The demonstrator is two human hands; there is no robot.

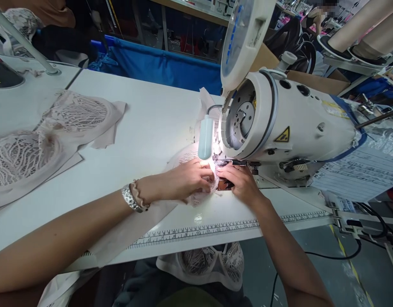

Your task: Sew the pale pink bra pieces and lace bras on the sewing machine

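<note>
Lace piece [186,155] at sewing machine [292,113]. Left hand [194,177] half-curled on it. Right hand [243,181] half-curled at its edge; can't tell either grip.

Blue cloth [171,66] at back, cardboard box [324,83] farther right; yellow line [353,271] on grey floor [262,266].

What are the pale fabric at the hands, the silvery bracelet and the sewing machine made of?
Pale fabric: seemingly matte lace; openwork pattern, fibre unclear.
Silvery bracelet: probably polished metal; bright glints.
Sewing machine: smooth, glossy white shell, likely painted metal, though plastic is possible.
</note>
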